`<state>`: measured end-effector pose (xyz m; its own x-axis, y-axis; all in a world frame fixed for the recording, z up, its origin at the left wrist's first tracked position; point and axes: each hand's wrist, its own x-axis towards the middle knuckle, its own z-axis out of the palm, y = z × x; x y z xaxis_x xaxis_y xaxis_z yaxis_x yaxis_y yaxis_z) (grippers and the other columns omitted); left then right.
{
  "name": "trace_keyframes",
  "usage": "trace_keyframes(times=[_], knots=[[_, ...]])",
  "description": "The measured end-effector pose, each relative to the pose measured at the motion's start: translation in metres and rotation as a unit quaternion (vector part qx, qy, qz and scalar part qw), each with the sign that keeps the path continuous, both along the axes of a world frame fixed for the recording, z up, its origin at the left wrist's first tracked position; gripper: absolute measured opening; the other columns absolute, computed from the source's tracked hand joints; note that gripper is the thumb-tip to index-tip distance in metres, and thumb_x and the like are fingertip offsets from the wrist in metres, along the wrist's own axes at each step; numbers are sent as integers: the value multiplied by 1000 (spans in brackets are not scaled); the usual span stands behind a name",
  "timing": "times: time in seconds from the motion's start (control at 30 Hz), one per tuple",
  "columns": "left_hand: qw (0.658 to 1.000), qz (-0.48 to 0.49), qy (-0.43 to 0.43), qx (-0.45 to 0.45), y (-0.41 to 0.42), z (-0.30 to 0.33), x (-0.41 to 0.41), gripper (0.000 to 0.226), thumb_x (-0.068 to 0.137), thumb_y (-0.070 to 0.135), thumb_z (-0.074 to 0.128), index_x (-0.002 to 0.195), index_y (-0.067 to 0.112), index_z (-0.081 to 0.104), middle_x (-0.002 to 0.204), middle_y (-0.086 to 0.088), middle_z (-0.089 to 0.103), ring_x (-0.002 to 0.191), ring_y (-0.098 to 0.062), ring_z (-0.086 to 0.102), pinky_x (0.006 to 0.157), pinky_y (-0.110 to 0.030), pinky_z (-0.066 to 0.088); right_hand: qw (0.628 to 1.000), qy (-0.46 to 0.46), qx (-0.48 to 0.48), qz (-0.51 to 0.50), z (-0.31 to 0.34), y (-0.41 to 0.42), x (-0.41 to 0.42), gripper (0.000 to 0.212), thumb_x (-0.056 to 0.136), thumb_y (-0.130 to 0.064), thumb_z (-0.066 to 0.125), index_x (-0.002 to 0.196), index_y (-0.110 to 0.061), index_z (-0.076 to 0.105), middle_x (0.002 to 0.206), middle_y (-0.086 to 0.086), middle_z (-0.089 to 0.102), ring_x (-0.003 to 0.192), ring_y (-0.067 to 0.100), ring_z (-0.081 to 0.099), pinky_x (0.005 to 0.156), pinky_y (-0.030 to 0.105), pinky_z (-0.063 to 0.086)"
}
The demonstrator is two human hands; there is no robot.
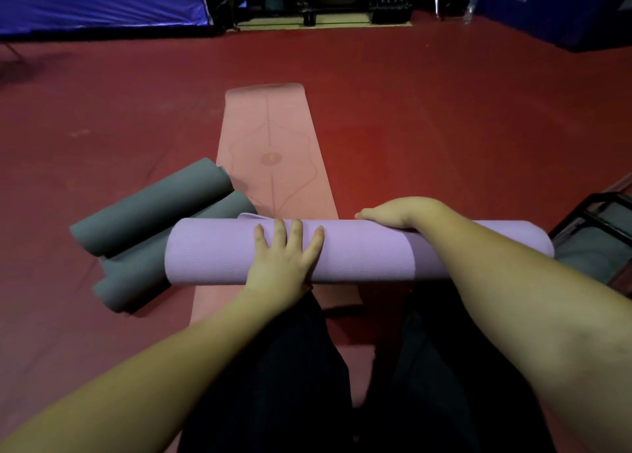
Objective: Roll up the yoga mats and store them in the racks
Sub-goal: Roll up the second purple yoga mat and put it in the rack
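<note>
Red floor [444, 117], flat pink mat [273, 145], apparently two grey rolls [154, 206]

Blue banner [533, 4] at 1 o'clock: white logo with Chinese characters and a smaller line under them, too blurred to read. Blue banner [102, 1] at 11 o'clock: large white character shapes cut off by top edge, unreadable. Pink mat [273, 151] at 12 o'clock: printed alignment lines and a round mark only, no text. Nothing else legible.
</note>
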<state>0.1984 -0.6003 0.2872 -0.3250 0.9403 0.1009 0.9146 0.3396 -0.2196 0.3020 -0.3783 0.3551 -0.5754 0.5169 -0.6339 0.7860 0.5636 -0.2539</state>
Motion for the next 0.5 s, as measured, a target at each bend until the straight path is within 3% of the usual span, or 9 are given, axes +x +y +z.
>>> trace_keyframes(times=[0.17,0.3,0.5], knots=[[999,-5,10,31,-9,3,2,105,53,42,81,144,15,34,129,-28,49,115,-48,47,91,-71,36,1000,-4,9,7,9,-5,6,59,98,-61,33,130,-20,60,144,10,50,122,28,51,97,40,35],[999,-12,20,45,-16,14,12,102,54,40,80,142,15,38,129,-27,49,115,-47,46,94,-70,35,1000,4,5,5,15,-9,14,48,95,-64,36,112,-27,61,138,10,55,104,25,51,90,39,36],[998,-15,22,54,-38,33,28,99,53,52,78,138,15,44,128,-25,50,112,-45,49,94,-66,35,1000,-10,5,17,15,-11,23,48,91,-67,40,107,-29,64,126,4,60,104,25,57,89,37,38]])
